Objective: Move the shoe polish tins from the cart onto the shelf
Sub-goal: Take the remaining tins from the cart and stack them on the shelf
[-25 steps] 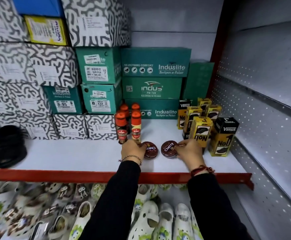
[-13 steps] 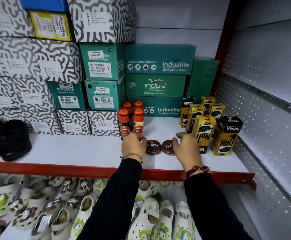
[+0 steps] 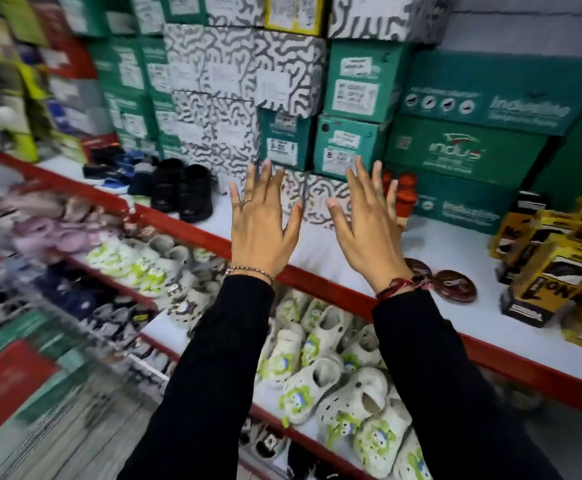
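Two round dark red shoe polish tins (image 3: 454, 285) lie side by side on the white shelf (image 3: 431, 247) with a red front edge, just right of my right wrist. The left tin (image 3: 417, 266) is partly hidden by that wrist. My left hand (image 3: 260, 223) and my right hand (image 3: 365, 225) are raised in front of the shelf, fingers spread, holding nothing. Both hands are lifted off the tins. The cart is not in view.
Red-capped polish bottles (image 3: 405, 192) stand behind my right hand. Yellow and black polish boxes (image 3: 552, 268) fill the shelf's right side. Green and patterned shoe boxes (image 3: 352, 98) are stacked at the back. Black shoes (image 3: 182, 188) sit to the left; white clogs (image 3: 334, 368) lie on the lower shelf.
Both hands have let go of the tins and lifted up with fingers spread. The view has swung left, so the tins now sit to the right.
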The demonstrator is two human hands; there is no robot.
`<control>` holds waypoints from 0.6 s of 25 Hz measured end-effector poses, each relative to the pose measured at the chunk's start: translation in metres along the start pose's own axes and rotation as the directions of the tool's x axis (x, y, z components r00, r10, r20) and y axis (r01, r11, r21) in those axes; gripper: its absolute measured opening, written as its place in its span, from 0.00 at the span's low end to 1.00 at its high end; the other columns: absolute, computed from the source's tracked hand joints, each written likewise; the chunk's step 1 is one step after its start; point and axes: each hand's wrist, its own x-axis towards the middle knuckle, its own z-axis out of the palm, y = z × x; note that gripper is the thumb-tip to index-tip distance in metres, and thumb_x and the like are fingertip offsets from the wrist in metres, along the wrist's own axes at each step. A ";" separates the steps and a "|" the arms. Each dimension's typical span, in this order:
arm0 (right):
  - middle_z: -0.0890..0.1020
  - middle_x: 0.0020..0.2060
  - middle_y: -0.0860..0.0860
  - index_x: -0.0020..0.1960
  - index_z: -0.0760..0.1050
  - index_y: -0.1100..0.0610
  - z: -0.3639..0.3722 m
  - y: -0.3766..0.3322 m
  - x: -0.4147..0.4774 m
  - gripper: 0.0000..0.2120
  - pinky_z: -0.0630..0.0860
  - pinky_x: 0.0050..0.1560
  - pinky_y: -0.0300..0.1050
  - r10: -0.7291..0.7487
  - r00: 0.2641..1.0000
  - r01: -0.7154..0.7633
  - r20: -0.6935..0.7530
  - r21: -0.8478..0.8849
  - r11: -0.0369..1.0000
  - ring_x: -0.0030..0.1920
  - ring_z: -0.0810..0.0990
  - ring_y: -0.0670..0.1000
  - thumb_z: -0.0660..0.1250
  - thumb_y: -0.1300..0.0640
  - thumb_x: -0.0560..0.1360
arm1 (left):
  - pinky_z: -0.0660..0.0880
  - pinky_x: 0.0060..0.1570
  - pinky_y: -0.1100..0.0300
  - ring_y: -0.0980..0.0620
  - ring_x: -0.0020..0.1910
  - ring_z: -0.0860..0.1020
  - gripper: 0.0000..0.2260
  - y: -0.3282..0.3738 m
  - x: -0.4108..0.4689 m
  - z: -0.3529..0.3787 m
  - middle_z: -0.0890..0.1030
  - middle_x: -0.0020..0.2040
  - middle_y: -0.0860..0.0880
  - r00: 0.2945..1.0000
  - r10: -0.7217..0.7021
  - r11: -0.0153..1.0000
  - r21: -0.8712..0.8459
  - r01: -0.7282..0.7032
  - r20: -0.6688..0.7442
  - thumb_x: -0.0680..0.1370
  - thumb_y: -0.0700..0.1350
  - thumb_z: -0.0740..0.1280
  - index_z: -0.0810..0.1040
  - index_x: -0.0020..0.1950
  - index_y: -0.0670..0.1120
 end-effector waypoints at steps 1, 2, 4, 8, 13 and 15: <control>0.50 0.82 0.49 0.80 0.54 0.56 0.009 -0.014 0.002 0.31 0.42 0.80 0.59 -0.030 0.999 0.030 0.018 0.023 0.999 0.82 0.42 0.52 0.48 0.41 0.81 | 0.43 0.80 0.47 0.49 0.82 0.49 0.28 -0.012 -0.006 -0.008 0.58 0.81 0.49 1.000 -0.029 0.999 0.041 0.029 -0.001 0.81 0.58 0.51 0.60 0.79 0.47; 0.50 0.82 0.49 0.80 0.54 0.56 0.018 -0.028 0.003 0.31 0.42 0.80 0.59 -0.059 0.998 0.057 0.037 0.054 0.997 0.82 0.42 0.52 0.47 0.41 0.81 | 0.43 0.80 0.46 0.48 0.82 0.49 0.29 -0.026 -0.013 -0.016 0.57 0.82 0.49 0.998 -0.062 0.995 0.078 0.062 -0.006 0.81 0.58 0.51 0.60 0.79 0.47; 0.51 0.82 0.49 0.80 0.54 0.56 0.040 -0.063 0.002 0.31 0.41 0.80 0.58 -0.131 0.988 0.121 0.076 0.121 0.985 0.82 0.42 0.52 0.48 0.41 0.82 | 0.44 0.80 0.45 0.48 0.82 0.49 0.29 -0.058 -0.032 -0.035 0.56 0.82 0.49 0.989 -0.142 0.979 0.142 0.145 -0.031 0.81 0.58 0.52 0.60 0.79 0.47; 0.52 0.81 0.50 0.80 0.55 0.56 0.085 -0.130 -0.016 0.31 0.40 0.80 0.57 -0.265 0.946 0.216 0.187 0.247 0.945 0.82 0.43 0.51 0.49 0.43 0.82 | 0.42 0.80 0.46 0.49 0.82 0.49 0.28 -0.123 -0.079 -0.066 0.57 0.81 0.49 0.951 -0.304 0.913 0.267 0.308 -0.054 0.81 0.58 0.51 0.60 0.79 0.47; 0.51 0.81 0.50 0.80 0.54 0.57 0.147 -0.201 -0.056 0.30 0.39 0.80 0.58 -0.420 0.842 0.284 0.338 0.384 0.879 0.82 0.43 0.53 0.51 0.44 0.82 | 0.43 0.80 0.46 0.49 0.82 0.49 0.28 -0.196 -0.151 -0.087 0.59 0.81 0.50 0.860 -0.508 0.802 0.334 0.495 -0.052 0.81 0.59 0.51 0.62 0.78 0.48; 0.52 0.81 0.50 0.80 0.55 0.57 0.178 -0.226 -0.078 0.30 0.40 0.81 0.56 -0.470 0.780 0.278 0.413 0.444 0.852 0.82 0.44 0.52 0.52 0.45 0.82 | 0.42 0.80 0.47 0.50 0.82 0.49 0.27 -0.227 -0.186 -0.087 0.59 0.81 0.50 0.795 -0.605 0.743 0.337 0.579 -0.033 0.81 0.59 0.51 0.62 0.78 0.49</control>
